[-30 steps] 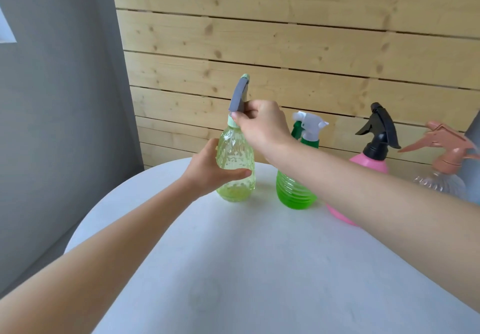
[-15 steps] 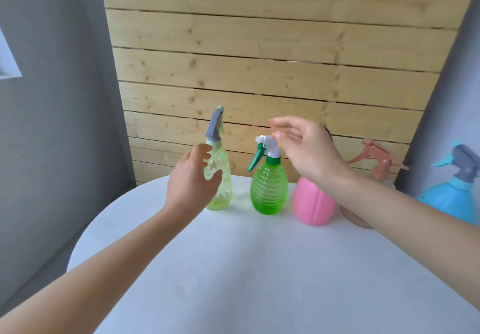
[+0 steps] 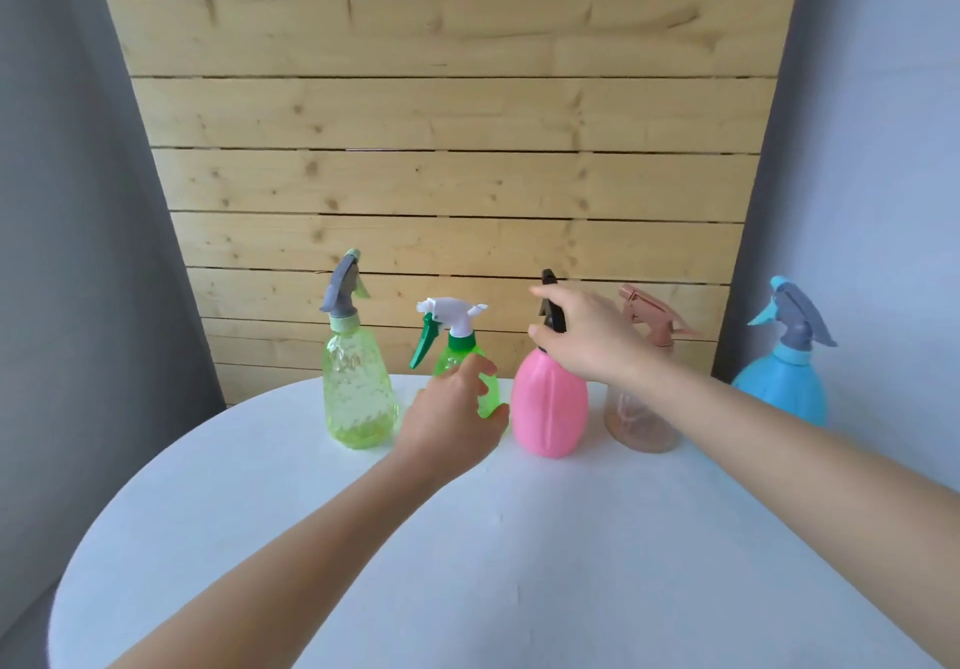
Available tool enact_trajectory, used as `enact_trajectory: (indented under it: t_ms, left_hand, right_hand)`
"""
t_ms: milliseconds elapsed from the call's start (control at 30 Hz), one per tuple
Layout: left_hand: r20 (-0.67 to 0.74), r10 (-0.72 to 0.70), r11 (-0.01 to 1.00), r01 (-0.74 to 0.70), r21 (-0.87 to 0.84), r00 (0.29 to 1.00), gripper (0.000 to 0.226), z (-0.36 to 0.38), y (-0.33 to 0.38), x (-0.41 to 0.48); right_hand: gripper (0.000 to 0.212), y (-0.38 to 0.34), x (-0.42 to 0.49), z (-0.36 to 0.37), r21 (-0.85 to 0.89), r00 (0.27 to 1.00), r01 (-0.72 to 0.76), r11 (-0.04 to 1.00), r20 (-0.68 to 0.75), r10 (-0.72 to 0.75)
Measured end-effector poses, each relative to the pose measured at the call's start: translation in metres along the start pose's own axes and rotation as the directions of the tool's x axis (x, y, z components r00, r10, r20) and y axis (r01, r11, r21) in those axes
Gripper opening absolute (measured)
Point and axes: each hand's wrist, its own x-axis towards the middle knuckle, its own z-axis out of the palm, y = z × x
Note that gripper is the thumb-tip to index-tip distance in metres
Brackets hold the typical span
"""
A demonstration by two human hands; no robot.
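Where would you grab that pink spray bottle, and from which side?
Probably take the pink bottle by the narrow neck under its black spray head, coming from the front and above. It stands upright with a wide, smooth belly, and the green bottle and rose-tinted bottle crowd its sides. The right hand grips that head.

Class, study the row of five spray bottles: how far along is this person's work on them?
Done, it seems: the pale bottle, gripped a second ago, stands released. In hand: the right hand pinches the pink bottle's black head; the left hand, open, reaches in front of the green bottle. Left, probably: the peach bottle and blue bottle, untouched.
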Motion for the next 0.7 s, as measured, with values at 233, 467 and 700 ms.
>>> enact_trajectory:
  t_ms: [233,467,700]
  left_hand:
    - [0.093,-0.031,1.000,0.030,0.006,0.995,0.053,0.027,0.008,0.010]
    - [0.108,-0.064,0.998,0.066,-0.013,0.992,0.086,0.036,0.018,0.007]
    - [-0.042,-0.076,0.981,0.067,-0.183,0.996,0.100,0.025,0.047,-0.016]
  right_hand:
    - [0.032,0.016,0.004,0.007,0.005,0.998,-0.007,1.000,-0.070,0.007]
    - [0.033,0.018,-0.014,-0.003,0.056,0.982,0.057,0.997,-0.184,-0.046]
    - [0.032,-0.002,-0.062,-0.042,0.135,0.964,0.165,0.977,-0.231,-0.130]
